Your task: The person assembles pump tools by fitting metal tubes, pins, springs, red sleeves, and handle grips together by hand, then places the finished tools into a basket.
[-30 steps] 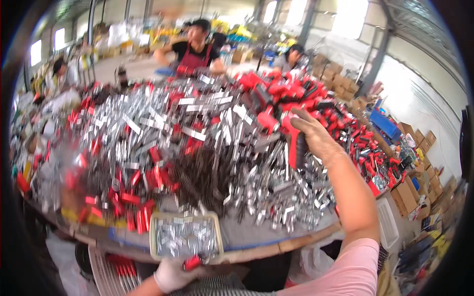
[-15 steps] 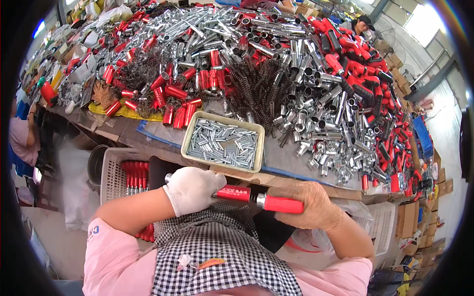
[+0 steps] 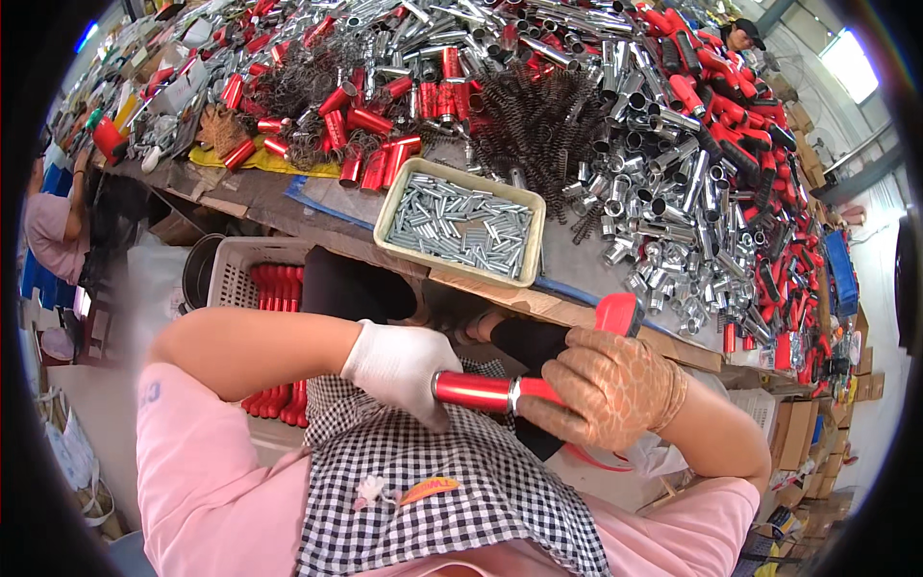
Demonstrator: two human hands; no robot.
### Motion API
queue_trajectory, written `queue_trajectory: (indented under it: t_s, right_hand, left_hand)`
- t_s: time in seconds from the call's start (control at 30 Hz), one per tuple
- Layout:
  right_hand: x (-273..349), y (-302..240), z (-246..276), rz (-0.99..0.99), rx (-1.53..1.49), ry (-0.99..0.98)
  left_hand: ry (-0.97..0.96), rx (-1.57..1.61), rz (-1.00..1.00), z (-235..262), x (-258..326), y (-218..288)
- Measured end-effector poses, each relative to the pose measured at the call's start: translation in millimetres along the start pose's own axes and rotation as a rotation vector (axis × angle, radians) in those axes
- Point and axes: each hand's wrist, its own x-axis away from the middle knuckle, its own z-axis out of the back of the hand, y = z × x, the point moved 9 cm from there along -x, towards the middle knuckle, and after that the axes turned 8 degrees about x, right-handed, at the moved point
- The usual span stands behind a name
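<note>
Both hands are gripping one red tube (image 3: 473, 391) lying crosswise over the lap: the left hand (image 3: 402, 368) is closing on its left end, the right hand (image 3: 606, 385) clasping its red-handled end, below the desk (image 3: 577, 313).

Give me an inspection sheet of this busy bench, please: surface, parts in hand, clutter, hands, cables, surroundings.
Surface: workbench, almost covered.
Job's things: red tube joined to a red handle, held over the lap.
Clutter: tray of small metal sleeves, dark springs, chrome tubes, red parts.
Grippers: left hand, white glove, on the tube; right hand, brown glove, around the handle end.
Cables: nothing seen.
Surroundings: white crate of red pieces below; another person at left.
</note>
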Motion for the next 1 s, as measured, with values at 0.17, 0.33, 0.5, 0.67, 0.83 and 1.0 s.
queue_trajectory:
  t_s: [0.17, 0.33, 0.5, 0.67, 0.83, 1.0]
  right_hand:
    - [8, 34, -15, -0.412, -0.141, -0.078]
    - [23, 62, -23, -0.858, -0.408, 0.05]
    - [42, 69, -62, -1.313, -1.101, 0.045]
    - [21, 9, -119, -1.386, -2.343, 0.467]
    - [-12, -9, -109, -0.735, -2.942, 0.935]
    - [43, 73, -11, -0.778, -0.089, 0.188]
  left_hand:
    - [0.403, -0.545, 0.032, 36, 19, 33]
    - [0.694, -0.796, 0.067, 69, 45, 64]
    - [0.803, -1.219, -0.013, 90, 53, 96]
    - [0.783, -1.711, -0.51, 86, 73, 133]
    - [0.792, -1.906, -1.1, 66, 88, 155]
    - [0.541, -0.799, 0.021, 109, 41, 83]
